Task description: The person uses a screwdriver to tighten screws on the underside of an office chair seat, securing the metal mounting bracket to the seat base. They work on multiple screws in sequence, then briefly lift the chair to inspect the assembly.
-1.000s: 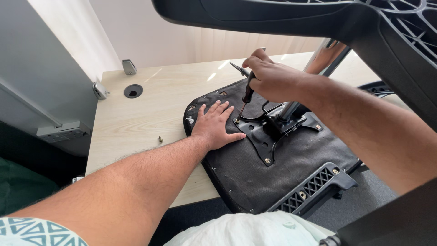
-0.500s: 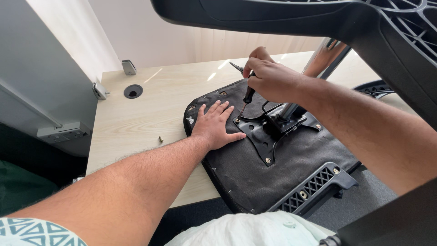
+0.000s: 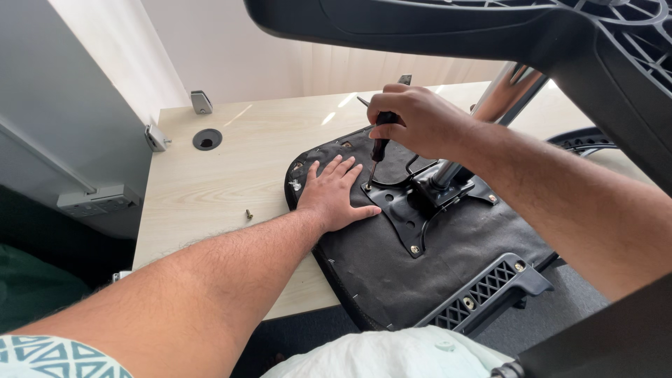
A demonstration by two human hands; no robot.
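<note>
An office chair seat (image 3: 455, 245) lies upside down on a light wooden desk (image 3: 224, 175), its black fabric underside facing up. A black metal mounting plate (image 3: 413, 206) with a chrome gas-lift column (image 3: 504, 98) is fixed to it. My left hand (image 3: 336, 192) rests flat on the seat, fingers spread, just left of the plate. My right hand (image 3: 413, 119) grips a dark-handled screwdriver (image 3: 378, 147) held nearly upright, its tip on a screw at the plate's near-left corner.
A loose screw (image 3: 248, 214) lies on the desk left of the seat. A round cable hole (image 3: 207, 138) and metal brackets (image 3: 201, 101) sit near the desk's far left. A black plastic armrest bracket (image 3: 483, 290) juts from the seat's near edge. Black chair parts (image 3: 490, 28) loom overhead.
My right hand has turned slightly on the screwdriver handle, staying over the same screw. My left hand has not moved.
</note>
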